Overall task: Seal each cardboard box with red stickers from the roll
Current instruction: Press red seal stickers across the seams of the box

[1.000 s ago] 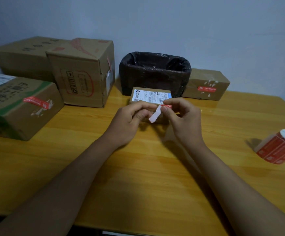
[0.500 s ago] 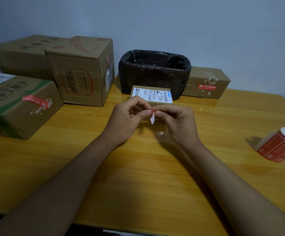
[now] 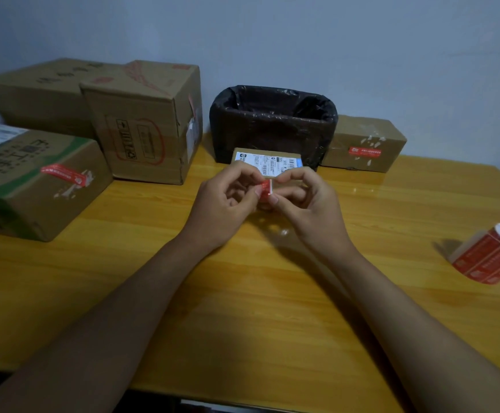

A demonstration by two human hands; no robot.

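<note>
Red sticker (image 3: 266, 189) pinched between the fingers of my left hand (image 3: 223, 204) and right hand (image 3: 305, 201), above mid-worktop (image 3: 242, 293), roll (image 3: 493, 253) near the right edge

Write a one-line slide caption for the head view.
Both hands, left hand and right hand, pinch a red sticker above the table.

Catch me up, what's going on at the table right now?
A person holds a red sticker between both hands, the left hand and right hand pinching it above the wooden table. A small labelled box sits just behind the hands, before a black-lined bin. The sticker roll lies at the right. Two boxes, one at the left and one at the back right, already carry red stickers.
</note>
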